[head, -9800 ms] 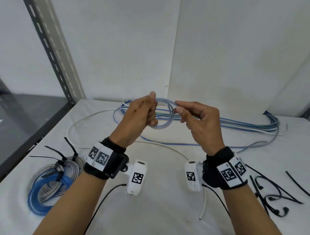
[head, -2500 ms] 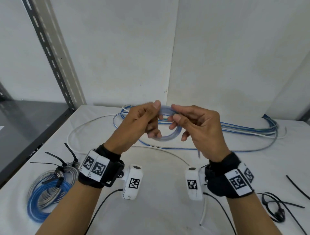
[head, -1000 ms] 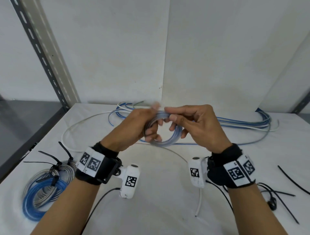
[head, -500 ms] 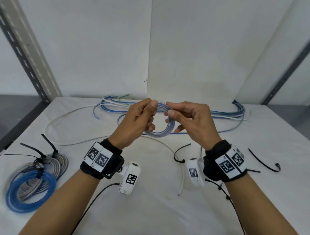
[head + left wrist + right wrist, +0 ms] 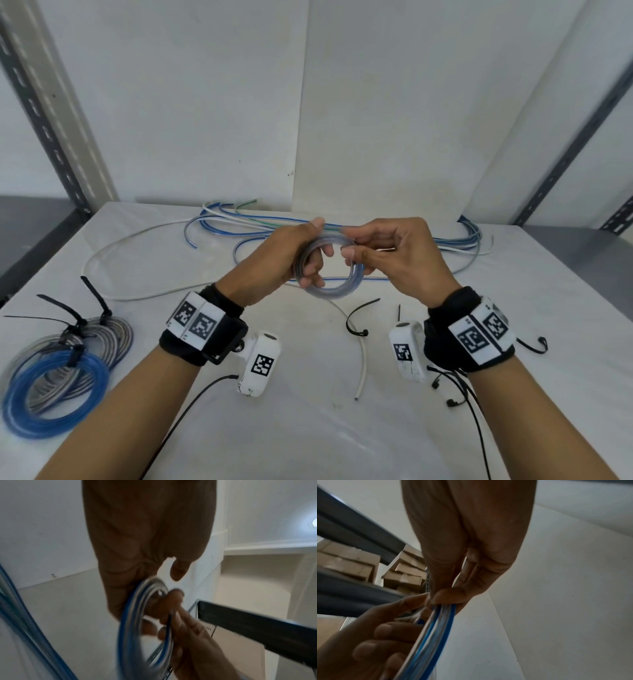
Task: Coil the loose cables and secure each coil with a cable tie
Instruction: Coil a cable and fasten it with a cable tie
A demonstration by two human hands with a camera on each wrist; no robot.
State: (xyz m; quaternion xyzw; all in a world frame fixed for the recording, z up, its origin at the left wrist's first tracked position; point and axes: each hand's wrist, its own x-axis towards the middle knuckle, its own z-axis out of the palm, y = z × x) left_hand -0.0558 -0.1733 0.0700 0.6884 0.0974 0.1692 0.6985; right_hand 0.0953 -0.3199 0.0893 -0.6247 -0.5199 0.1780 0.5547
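Observation:
A small coil of blue and clear cable (image 5: 334, 291) hangs in the air above the middle of the white table (image 5: 308, 428). My left hand (image 5: 291, 260) grips the coil's left side, fingers curled through the loop. My right hand (image 5: 387, 250) pinches the coil's top right between thumb and fingers. The left wrist view shows the coil (image 5: 130, 622) as a ring held by both hands. In the right wrist view the coil's strands (image 5: 436, 626) run under my thumb. A loose black cable tie (image 5: 358, 318) lies on the table just below the coil.
Loose blue, white and grey cables (image 5: 428, 240) trail along the back of the table. Two finished coils, one blue (image 5: 51, 394) and one grey (image 5: 106, 335), lie tied at the left front. More black ties (image 5: 531, 344) lie at the right. Slotted metal uprights (image 5: 51, 113) flank the table.
Over the earlier frames the coil has gained turns and thickened. My head has turned right, so the finished coils sit further left. Both hands have kept their hold on the coil.

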